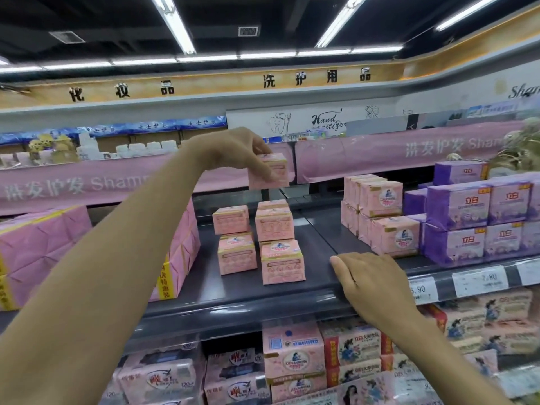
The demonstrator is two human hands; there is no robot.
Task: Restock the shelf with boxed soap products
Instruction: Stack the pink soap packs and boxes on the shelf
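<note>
While the right hand (377, 285) rests flat, the left hand (233, 147) pinches a soap box (270, 171).

A shop: price tags (480, 280) along stocked shelves (263, 305), aisle signs (317, 78) overhead

Bright ceiling strip lights (174, 24), bowed edges, background perhaps defocused.

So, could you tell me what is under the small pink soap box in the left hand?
Open air, then two stacks of matching pink boxes on the dark grey shelf. The left hand holds the small pink soap box clear of them. Anything behind the stacks is hidden.
</note>
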